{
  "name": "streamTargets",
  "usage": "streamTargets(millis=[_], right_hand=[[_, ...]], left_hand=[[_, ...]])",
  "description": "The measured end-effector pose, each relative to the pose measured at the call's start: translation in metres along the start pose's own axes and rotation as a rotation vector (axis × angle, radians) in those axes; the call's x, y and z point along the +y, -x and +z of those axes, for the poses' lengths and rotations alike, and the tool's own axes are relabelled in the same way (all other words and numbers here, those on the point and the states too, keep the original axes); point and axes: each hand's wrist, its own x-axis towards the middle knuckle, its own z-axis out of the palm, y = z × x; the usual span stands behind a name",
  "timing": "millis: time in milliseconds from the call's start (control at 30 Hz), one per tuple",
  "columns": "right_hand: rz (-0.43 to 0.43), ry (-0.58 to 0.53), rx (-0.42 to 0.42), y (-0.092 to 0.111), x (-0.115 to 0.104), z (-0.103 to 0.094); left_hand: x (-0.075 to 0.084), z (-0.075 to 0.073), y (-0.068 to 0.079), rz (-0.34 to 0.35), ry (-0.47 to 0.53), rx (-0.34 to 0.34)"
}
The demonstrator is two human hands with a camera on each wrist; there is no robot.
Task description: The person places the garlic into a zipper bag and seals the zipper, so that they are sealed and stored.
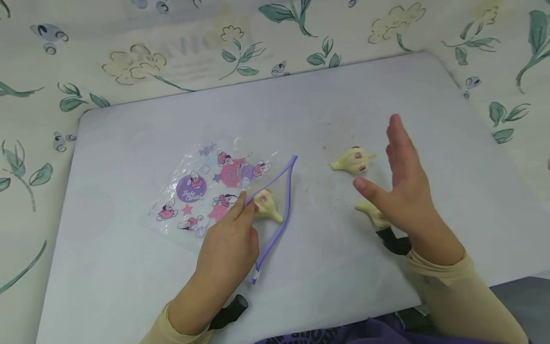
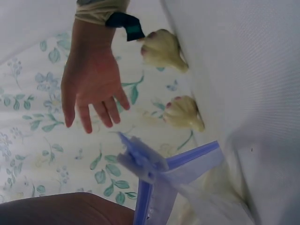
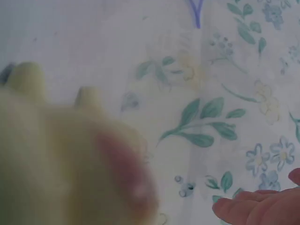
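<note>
A clear zip bag (image 1: 191,186) printed with pink and purple cartoon figures lies on the table, its purple zip edge (image 1: 289,193) spread apart. My left hand (image 1: 227,248) pinches the bag at the near side of its mouth. Just inside the mouth lies a pale yellow bulb-shaped toy (image 1: 268,205) with reddish spots, partly hidden by the hand. My right hand (image 1: 406,184) is held with fingers straight and thumb apart, holding nothing. Near its thumb lies a second yellow toy (image 1: 354,161); a third yellow toy (image 1: 371,213) is partly covered by the right hand and wrist strap.
The white table (image 1: 326,267) carries small dark crumbs around the toys at the right. A floral-patterned cloth (image 1: 180,57) rises behind its far edge. Black wrist-camera pieces (image 1: 393,241) stick out at both wrists. Purple clothing (image 1: 343,334) shows at the near edge.
</note>
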Motion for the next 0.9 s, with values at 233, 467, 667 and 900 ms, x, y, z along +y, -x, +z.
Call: streamTargets(millis=[233, 467, 667, 900], right_hand=[[0.264, -0.176, 0.034, 0.015, 0.015, -0.033], [0.381, 0.011, -0.072, 0.029, 0.031, -0.045], [0.439, 0.189, -0.205, 0.042, 0.040, -0.052], [0.428, 0.146, -0.342, 0.049, 0.044, -0.052]], left_hand=[[0.001, 0.001, -0.002, 0.011, -0.009, -0.009], [0.001, 0.001, -0.002, 0.010, -0.020, -0.008], [0.003, 0.000, -0.003, -0.007, -0.020, -0.028], [0.003, 0.001, -0.003, -0.014, -0.016, -0.029]])
